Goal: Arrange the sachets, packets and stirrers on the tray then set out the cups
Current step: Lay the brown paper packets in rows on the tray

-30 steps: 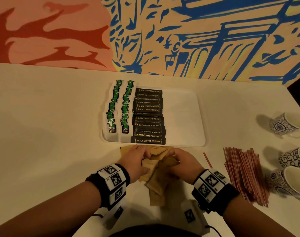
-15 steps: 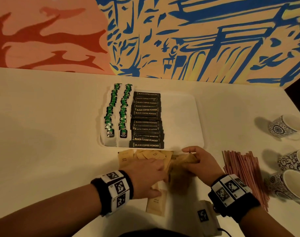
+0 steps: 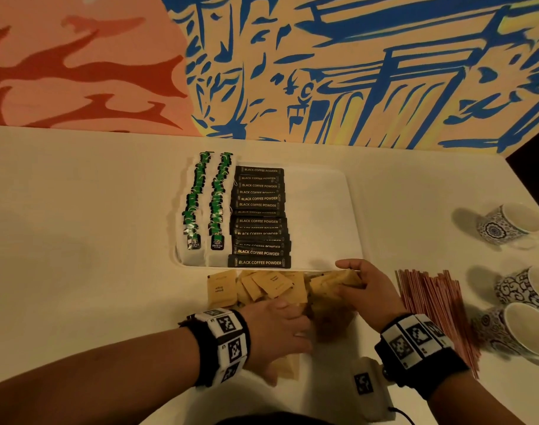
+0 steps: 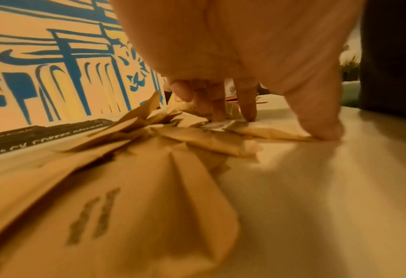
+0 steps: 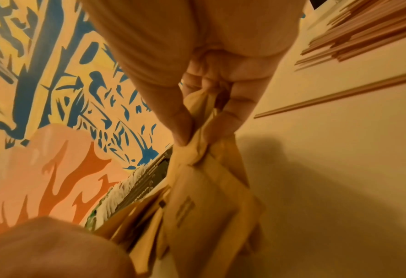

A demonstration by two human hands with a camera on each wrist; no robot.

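Brown paper sugar sachets (image 3: 271, 286) lie in a loose heap on the white table (image 3: 78, 240), just in front of the tray's near edge. The left hand (image 3: 275, 328) lies over the near part of the heap; the left wrist view shows its fingertips (image 4: 248, 112) pressing down on the sachets with the fingers nearly straight, holding nothing. The right hand (image 3: 369, 289) is at the heap's right end, beside the tray's edge, and the right wrist view shows thumb and fingers (image 5: 235, 105) pinching a small bunch of sachets (image 5: 204, 188), though how many is hard to tell through the blur. To the right, a pile of reddish-brown stirrers (image 3: 437, 308) lies on the table, with three patterned cups (image 3: 507, 223) beyond them near the table's right edge. On the white tray (image 3: 323, 210), black coffee powder packets (image 3: 260, 216) are stacked in a column, and two rows of green tea bags (image 3: 208, 200) fill its left side. Behind the table stands a mural wall (image 3: 323, 72) in blue, yellow and orange.
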